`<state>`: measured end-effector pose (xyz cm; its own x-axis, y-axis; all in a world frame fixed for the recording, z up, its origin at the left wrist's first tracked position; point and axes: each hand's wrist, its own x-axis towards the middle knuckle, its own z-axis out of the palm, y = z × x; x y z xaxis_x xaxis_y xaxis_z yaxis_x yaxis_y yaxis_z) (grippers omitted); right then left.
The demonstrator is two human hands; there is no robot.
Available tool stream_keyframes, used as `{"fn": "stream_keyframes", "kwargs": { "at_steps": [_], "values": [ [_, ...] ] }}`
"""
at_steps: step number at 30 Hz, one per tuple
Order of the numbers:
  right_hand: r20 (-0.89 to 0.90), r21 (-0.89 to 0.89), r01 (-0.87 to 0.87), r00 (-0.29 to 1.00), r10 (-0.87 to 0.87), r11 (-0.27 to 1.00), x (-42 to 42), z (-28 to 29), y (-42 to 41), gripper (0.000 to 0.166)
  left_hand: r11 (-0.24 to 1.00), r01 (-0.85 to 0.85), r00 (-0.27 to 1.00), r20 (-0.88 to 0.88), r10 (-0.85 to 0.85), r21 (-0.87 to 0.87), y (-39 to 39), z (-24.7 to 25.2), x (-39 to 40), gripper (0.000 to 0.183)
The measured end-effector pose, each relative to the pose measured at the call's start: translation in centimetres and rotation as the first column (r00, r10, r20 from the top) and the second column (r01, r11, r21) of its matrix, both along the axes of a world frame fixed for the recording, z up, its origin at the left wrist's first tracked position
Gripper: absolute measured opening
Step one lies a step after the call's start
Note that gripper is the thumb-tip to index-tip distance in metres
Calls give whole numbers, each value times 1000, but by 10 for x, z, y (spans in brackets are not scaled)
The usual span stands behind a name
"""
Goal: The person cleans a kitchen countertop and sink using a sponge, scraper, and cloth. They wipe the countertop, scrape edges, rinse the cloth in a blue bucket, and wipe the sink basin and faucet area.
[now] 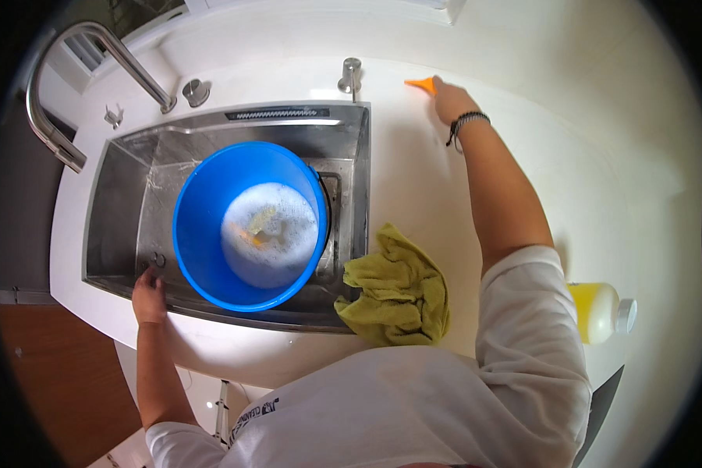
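Note:
My right hand (453,100) grips an orange plastic tool (422,85) over the white countertop, to the right of the sink. The tool's flat, tapered end points left; its handle is hidden in my fist. My left hand (150,298) rests at the front rim of the stainless steel sink (169,140), near the left corner, thumb apart from the fingers and nothing visible in it. Inside the sink stands a blue plastic bucket (202,193). White suds (292,228) cover the water in it, with something yellowish and orange showing through.
A crumpled green cloth (401,292) hangs over the sink's right front corner. A bottle of yellow liquid (596,313) is by my right elbow. Along the back are a gooseneck faucet (123,55), a round knob (195,92) and a metal dispenser (350,76).

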<state>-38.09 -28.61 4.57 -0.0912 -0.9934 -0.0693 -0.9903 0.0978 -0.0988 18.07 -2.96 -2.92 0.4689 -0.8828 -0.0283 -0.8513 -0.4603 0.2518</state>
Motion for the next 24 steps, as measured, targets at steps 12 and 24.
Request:
{"fn": "stream_keyframes", "kwargs": {
  "at_steps": [12,24],
  "values": [
    [-280,33,-224,934,224,974,-17,13,-11,24,997,68,996,53,-70,42,-1,16,-18,34],
    [-312,119,-187,925,215,975,-2,12,-59,29,999,0,1000,27,-1,34,-8,20,-19,33]
  ]
}}
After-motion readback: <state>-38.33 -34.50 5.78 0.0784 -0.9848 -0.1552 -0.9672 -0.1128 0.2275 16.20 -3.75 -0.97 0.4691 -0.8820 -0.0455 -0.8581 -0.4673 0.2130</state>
